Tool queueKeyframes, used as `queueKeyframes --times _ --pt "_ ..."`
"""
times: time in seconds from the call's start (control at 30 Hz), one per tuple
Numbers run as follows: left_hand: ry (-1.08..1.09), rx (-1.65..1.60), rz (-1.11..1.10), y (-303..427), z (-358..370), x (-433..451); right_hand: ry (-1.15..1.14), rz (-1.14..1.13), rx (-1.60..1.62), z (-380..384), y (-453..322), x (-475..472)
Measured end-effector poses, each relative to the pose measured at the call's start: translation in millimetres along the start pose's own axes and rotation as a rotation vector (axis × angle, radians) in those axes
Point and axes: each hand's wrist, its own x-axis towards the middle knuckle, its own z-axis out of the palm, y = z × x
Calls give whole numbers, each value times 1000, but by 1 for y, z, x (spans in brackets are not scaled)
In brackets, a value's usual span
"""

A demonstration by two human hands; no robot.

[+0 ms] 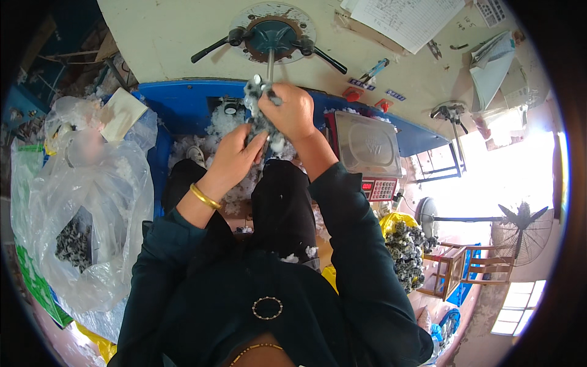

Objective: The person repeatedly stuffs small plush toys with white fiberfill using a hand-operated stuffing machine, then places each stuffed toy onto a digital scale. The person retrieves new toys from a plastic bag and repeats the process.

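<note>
Between my hands is a bunch of fluffy grey, black and white material (261,121), below a metal nozzle tube (270,62). My left hand (236,149), with a gold bangle at its wrist, pinches the bunch's lower left side between thumb and fingers. Above and to the right, my right hand (291,110) has its curled fingers on the upper part; its fingertips are partly hidden. The tube comes out of a round machine fitting (271,36) with two black-handled levers. Loose white fluff (227,121) lies below the table edge, around a small gauge.
Right of my hands stand a digital scale (383,189) and its clear-lidded tray (367,142). Snips (376,69) and written papers (406,18) lie on the table (169,23). A large plastic bag (114,192) stands at left; a yellow bag of dark fluffy pieces (402,250) at right.
</note>
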Motion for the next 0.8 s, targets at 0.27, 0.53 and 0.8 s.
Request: queueKeyframes --times 0.27,0.53,0.8 --pt "119 -699 -173 -10 -17 26 6 40 -309 25 12 55" --pt "441 270 261 -1 25 8 -49 41 -298 12 10 35" --pt "392 -312 98 -23 22 -6 -275 488 57 -12 -35 10"
